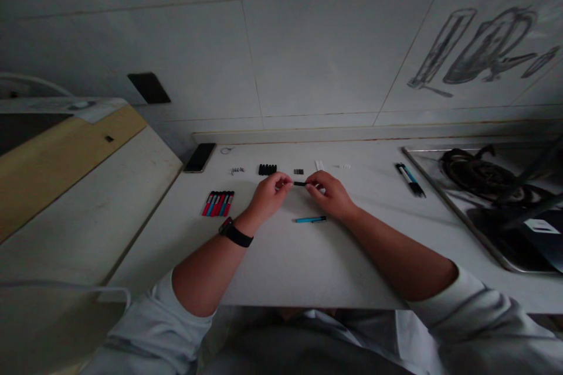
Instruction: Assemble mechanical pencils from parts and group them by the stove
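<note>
Grey wall tiles (316, 53) rise behind our white table (285, 269), where our left hand (269, 192) and right hand (329, 192) pinch opposite ends of a slim black piece (299, 184), between a blue pen barrel (307, 220) nearer us and small dark parts (298, 171) just beyond.

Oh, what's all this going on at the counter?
A person holds a small dark piece between the fingertips of the left hand and right hand, above a white counter. A slim blue barrel lies nearer the person. Beyond the hands are little groups of parts, among them coiled springs and black pieces. A row of red and blue barrels lies to the left. The small dark piece is apart from the slim blue barrel.
</note>
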Demonstrator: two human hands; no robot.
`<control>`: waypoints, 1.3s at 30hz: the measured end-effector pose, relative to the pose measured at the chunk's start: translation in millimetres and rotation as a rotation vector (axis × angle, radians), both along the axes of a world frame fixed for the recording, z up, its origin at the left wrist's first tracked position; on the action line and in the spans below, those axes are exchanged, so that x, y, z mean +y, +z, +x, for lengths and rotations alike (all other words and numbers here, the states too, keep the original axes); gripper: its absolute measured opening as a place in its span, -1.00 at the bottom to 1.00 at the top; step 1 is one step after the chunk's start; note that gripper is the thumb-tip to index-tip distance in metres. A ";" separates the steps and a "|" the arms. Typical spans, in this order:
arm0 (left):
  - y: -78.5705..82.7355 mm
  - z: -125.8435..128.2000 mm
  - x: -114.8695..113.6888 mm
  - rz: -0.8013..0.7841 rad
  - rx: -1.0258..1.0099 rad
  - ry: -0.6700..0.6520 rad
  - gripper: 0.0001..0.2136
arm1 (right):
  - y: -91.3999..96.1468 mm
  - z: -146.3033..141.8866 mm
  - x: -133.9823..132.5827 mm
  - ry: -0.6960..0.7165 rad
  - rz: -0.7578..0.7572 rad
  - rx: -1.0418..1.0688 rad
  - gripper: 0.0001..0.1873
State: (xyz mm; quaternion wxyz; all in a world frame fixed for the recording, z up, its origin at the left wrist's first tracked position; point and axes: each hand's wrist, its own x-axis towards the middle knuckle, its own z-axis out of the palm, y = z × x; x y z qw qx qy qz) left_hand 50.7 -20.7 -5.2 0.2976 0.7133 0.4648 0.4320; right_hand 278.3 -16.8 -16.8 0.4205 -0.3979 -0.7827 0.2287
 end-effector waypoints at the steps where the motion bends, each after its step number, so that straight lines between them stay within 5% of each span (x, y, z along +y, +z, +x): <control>1: 0.1 0.0 0.0 0.002 -0.001 0.002 -0.97 | 0.1 0.2 -0.2 0.003 -0.006 0.000 -0.84; 39: -4.5 -0.9 -1.0 0.079 0.125 -0.036 -0.91 | -5.7 3.5 4.1 -0.008 0.013 -0.081 -0.89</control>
